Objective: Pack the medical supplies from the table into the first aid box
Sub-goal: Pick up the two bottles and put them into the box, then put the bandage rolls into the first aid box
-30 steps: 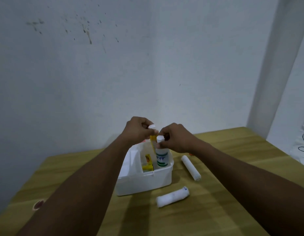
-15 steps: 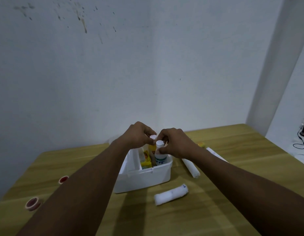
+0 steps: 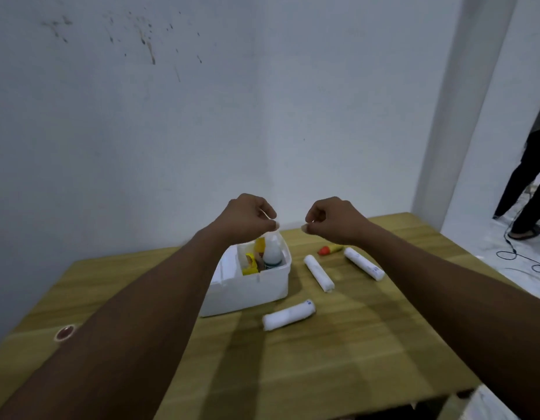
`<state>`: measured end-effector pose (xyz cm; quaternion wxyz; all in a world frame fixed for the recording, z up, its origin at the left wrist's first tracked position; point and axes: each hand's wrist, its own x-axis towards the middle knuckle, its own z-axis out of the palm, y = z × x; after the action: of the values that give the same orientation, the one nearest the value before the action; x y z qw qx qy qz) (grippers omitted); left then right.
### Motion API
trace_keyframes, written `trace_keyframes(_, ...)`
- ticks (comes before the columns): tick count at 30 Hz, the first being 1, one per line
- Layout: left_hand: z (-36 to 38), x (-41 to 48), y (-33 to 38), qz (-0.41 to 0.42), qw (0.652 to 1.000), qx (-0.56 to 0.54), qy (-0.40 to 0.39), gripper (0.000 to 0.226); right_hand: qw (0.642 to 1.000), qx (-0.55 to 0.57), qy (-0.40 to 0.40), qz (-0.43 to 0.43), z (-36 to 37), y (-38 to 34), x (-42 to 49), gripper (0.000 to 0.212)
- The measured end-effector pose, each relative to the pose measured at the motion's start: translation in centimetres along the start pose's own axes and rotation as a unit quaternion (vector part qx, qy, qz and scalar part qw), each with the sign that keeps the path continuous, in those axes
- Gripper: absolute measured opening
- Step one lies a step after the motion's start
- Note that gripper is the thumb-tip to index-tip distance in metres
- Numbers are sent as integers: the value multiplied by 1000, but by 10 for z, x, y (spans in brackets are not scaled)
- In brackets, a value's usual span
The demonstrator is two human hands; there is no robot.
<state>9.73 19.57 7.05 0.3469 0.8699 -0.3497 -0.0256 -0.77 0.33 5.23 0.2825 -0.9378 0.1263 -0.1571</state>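
The white first aid box [image 3: 247,291] stands open on the wooden table [image 3: 338,359]. Inside it stand a white bottle [image 3: 272,253], an orange bottle [image 3: 259,244] and a yellow item [image 3: 250,265]. My left hand [image 3: 247,218] hovers just above the box, fingers curled with nothing in them. My right hand [image 3: 330,219] is raised to the right of the box, also curled and empty. Three white bandage rolls lie on the table: one [image 3: 288,319] in front of the box, one [image 3: 318,273] to its right, one [image 3: 364,263] further right. A small yellow tube with a red cap [image 3: 329,249] lies behind them.
A red tape roll [image 3: 65,332] sits near the table's left edge, beside my left forearm. A white wall rises close behind the table. At the far right a person's dark-clothed legs [image 3: 529,189] stand on the floor by a black cable [image 3: 517,253].
Both hands have let go of the two bottles, which now stand in the box, and have risen and moved apart. The view has shifted and shows more of the table's right side.
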Motion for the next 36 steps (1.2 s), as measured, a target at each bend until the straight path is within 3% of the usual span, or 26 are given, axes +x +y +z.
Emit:
trace_keyframes(4, 21, -27, 14, 31, 999, 15, 4, 15, 999, -21, -21, 34, 11, 16, -27, 21)
trace_keyframes(7, 29, -42, 0, 23, 996, 37, 73, 18, 996, -64, -49, 42, 31, 22, -43, 30)
trace_keyframes(10, 23, -60, -28, -39, 981, 124, 144, 38, 992, -106, -51, 36, 51, 27, -49, 35)
trace_keyframes(13, 16, -78, -62, -135, 964, 176, 145, 56, 988, -138, -57, 49, 60, 28, -53, 28)
trace_keyframes(16, 17, -89, -90, -178, 968, 127, 123, 65, 977, -182, -91, 61, 68, 25, -58, 24)
trace_keyframes(19, 23, -89, -96, -167, 977, 62, 118, 60, 975, -180, -107, 70, 71, 27, -57, 32)
trace_keyframes(24, 29, -87, -93, -167, 974, 60, 138, 56, 980, -126, -152, -6, 53, 27, -53, 20)
trace_keyframes(30, 31, -88, -96, -155, 975, 43, 154, 56, 976, -121, -180, -19, 46, 25, -62, 51)
trace_keyframes(36, 34, -88, -94, -166, 973, 47, 155, 53, 986, -95, -130, -53, 36, 31, -75, 19)
